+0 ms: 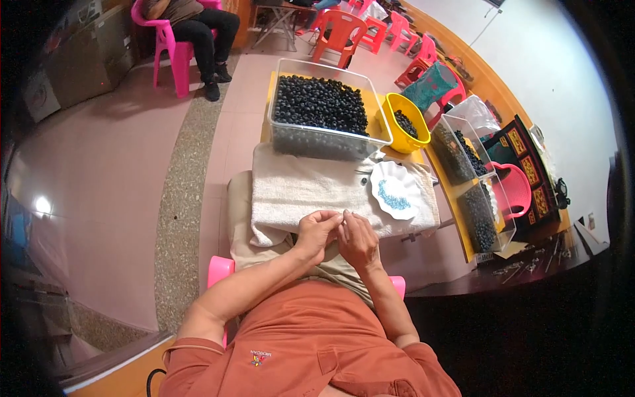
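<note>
My left hand (319,233) and my right hand (358,239) meet over the near edge of a cream towel (301,182). Thumb and fingers of both are pinched together, fingertips nearly touching. Whatever lies between them is too small to make out. Beyond my right hand a white scalloped plate (386,173) rests on the towel, with small blue bits (394,200) scattered in it. A single small dark piece (364,180) lies just left of the plate. Farther off stands a clear plastic tub (324,147) filled with small, dark, round pieces (317,102).
Right of the tub is a yellow basin (418,143) holding more dark pieces. Clear bins (499,221) with dark pieces stand along the right. Pink and red plastic chairs (339,33) are at the back. A seated person (205,36) is at the far left.
</note>
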A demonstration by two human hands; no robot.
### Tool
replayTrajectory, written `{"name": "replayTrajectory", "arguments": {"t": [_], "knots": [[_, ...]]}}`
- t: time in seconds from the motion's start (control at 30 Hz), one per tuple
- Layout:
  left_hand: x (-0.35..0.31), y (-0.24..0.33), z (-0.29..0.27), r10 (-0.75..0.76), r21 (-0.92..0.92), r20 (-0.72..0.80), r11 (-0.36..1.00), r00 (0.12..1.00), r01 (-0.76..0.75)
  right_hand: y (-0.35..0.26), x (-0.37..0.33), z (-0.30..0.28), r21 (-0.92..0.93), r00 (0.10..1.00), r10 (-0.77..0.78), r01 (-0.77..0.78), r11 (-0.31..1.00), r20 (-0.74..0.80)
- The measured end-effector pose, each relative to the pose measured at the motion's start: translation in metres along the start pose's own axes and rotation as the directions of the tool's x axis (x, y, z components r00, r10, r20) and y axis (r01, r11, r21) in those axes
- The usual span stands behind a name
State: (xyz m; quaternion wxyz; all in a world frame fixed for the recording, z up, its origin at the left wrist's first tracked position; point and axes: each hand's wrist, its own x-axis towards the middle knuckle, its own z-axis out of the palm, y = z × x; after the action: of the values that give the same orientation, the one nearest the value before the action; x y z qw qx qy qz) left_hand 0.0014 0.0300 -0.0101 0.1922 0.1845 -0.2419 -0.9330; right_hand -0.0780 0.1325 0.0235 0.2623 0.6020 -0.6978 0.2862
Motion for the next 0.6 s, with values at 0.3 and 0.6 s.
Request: {"name": "replayTrajectory", "arguments": {"t": [0.3,0.6], "knots": [[-0.002,0.005,0.004,0.033,0.043,-0.056,0.999,0.998,-0.03,0.004,0.009,0.005,0.117,0.999,0.039,-0.039,0.992,-0.004],[-0.003,0.006,0.008,-0.009,0.045,0.032,0.999,0.999,0.008,0.005,0.006,-0.003,0.147,0.995,0.094,-0.095,0.985,0.014]]}}
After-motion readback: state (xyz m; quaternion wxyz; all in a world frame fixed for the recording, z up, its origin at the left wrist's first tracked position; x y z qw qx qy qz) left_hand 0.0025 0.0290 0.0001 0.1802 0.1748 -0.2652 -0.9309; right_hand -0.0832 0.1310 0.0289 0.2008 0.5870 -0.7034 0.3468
